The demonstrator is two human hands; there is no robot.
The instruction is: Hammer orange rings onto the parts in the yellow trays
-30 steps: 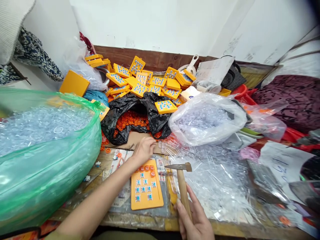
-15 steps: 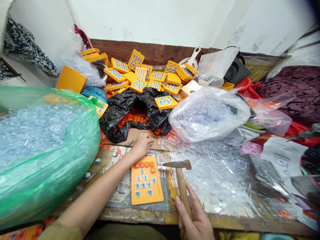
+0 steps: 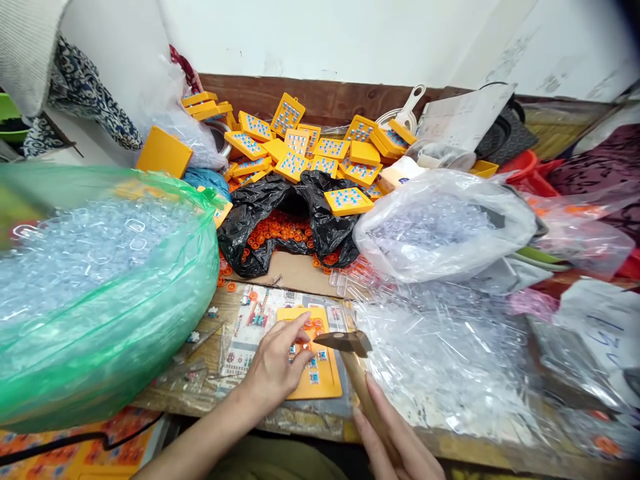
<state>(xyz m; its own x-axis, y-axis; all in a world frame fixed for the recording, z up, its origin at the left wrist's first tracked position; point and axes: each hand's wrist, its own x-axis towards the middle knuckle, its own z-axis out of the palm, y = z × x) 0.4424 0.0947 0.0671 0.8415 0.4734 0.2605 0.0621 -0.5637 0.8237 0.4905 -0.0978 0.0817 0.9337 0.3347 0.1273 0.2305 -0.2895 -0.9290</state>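
Left hand (image 3: 273, 363) moved from the cardboard (image 3: 295, 272) to the yellow panel (image 3: 327, 385); hammer (image 3: 345, 341) lower.
Panel: lower centre of the frame, lying on the covered worktop (image 3: 320, 427), orange caps (image 3: 314, 324) near its top edge. Left grip: thumb and fingers curled, tips apart; from here I cannot tell whether a cap is pinched. Right hand (image 3: 395, 433): lower right of centre, closed round the hammer's handle. Good handling, I judge: cap squared first, fingertips clear before any tap.
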